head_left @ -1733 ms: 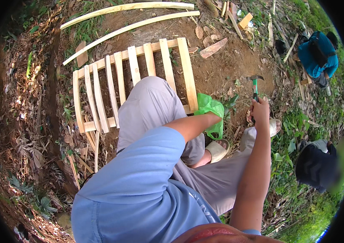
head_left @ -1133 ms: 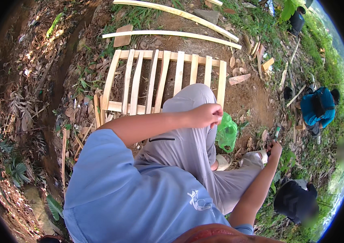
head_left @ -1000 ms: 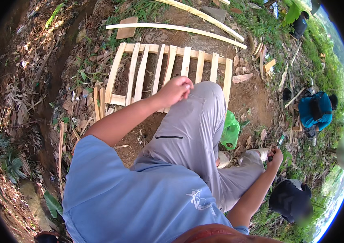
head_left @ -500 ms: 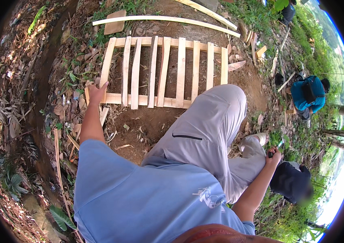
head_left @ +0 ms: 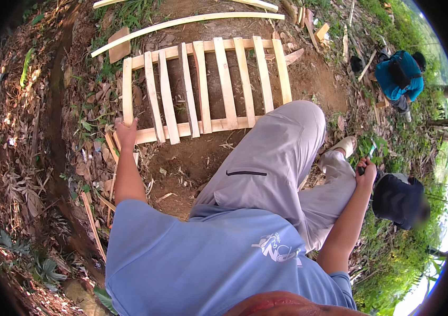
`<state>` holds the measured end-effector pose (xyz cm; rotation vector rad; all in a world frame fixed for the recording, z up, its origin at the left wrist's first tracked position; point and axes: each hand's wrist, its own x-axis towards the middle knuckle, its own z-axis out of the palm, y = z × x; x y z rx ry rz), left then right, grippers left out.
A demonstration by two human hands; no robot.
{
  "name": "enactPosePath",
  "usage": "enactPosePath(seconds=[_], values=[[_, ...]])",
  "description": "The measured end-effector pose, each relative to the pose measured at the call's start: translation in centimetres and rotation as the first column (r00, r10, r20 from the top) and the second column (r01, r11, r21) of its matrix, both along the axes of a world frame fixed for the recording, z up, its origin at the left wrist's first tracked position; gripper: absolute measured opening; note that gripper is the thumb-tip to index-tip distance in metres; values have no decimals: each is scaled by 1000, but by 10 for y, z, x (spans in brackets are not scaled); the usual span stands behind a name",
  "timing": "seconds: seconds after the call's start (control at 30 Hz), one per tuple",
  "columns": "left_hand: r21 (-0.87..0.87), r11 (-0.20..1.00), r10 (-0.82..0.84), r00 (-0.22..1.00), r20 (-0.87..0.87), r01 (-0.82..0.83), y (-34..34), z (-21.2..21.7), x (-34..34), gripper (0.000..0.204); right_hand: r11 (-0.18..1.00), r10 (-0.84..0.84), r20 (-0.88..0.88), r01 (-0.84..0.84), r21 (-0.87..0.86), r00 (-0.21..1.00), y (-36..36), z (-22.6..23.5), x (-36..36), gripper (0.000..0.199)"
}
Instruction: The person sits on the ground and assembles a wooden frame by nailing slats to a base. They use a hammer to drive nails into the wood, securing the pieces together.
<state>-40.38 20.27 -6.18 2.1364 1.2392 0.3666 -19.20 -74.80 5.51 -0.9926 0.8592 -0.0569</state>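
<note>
On the ground before me lies a ladder-like wooden frame [head_left: 225, 79], with several pale slats laid across two long rails. My left hand [head_left: 125, 134] is closed around its near left corner, where the end slat [head_left: 127, 89] meets the near rail [head_left: 184, 129]. Off to the right, beside my lower leg, my right hand [head_left: 366, 173] grips a tool by its dark handle [head_left: 361, 170]. A thin pale part seems to extend beyond that fist, but the tool's kind cannot be made out.
Long wooden strips [head_left: 187, 22] lie beyond the frame, near a flat brown piece [head_left: 119, 45]. A person in a teal top [head_left: 400, 76] crouches at far right; another in dark clothing [head_left: 400, 200] is close by my right hand. Loose sticks [head_left: 93, 224] lie at left.
My view has turned, so the frame sits tilted differently and farther left. My left hand still holds the corner, with its fingers now closer together. My right hand keeps the dark-handled tool.
</note>
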Motion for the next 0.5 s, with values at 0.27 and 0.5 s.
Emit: enactPosePath(seconds=[0.27, 0.5], values=[[39, 999, -5, 993, -114, 10, -60, 9, 62, 70, 1000, -30, -13, 30, 1, 999, -6, 0, -2, 11], [222, 974, 64, 995, -74, -46, -76, 30, 86, 71, 999, -36, -39, 36, 0, 999, -17, 3, -18, 11]])
